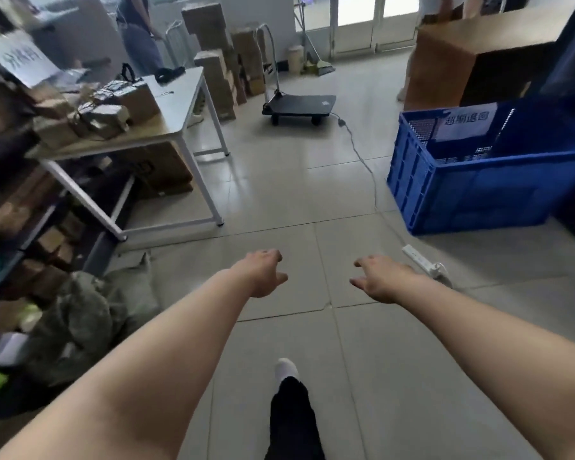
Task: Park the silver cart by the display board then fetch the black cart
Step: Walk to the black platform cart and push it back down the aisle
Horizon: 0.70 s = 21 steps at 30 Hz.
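The black cart, a flat black platform on small wheels with a curved silver handle at its left end, stands on the tiled floor far ahead, beside stacked cardboard boxes. My left hand and my right hand are stretched out in front of me over the floor, fingers loosely apart, holding nothing. Both hands are well short of the cart. No silver cart or display board shows in this view.
A white table loaded with parcels stands left, with shelving and bags nearer on the left. A blue crate sits right. A cable runs from near the cart to a white power strip. A person stands at the back left.
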Tool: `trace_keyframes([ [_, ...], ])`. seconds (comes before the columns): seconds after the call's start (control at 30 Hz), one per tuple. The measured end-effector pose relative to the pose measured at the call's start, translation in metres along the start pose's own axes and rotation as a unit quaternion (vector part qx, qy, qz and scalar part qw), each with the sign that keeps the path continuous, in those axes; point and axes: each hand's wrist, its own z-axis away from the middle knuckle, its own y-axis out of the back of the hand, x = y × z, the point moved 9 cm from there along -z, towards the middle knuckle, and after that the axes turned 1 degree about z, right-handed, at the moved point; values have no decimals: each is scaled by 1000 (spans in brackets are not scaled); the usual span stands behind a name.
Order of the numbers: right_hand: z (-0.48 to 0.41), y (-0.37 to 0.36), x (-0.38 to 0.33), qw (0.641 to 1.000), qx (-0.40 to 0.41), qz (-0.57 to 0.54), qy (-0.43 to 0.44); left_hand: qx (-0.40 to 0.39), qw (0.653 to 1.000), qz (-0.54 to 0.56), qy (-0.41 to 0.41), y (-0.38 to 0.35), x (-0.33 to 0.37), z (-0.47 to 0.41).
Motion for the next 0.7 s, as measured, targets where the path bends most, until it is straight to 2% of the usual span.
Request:
trace_keyframes([
  [0.37,-247,111,-46,999,-25,-20,-25,-42,998,36,16,111,-101,-218],
  [0.7,-483,198,-29,999,-26,-32,-11,-26,998,30,43,232,-141,-441],
])
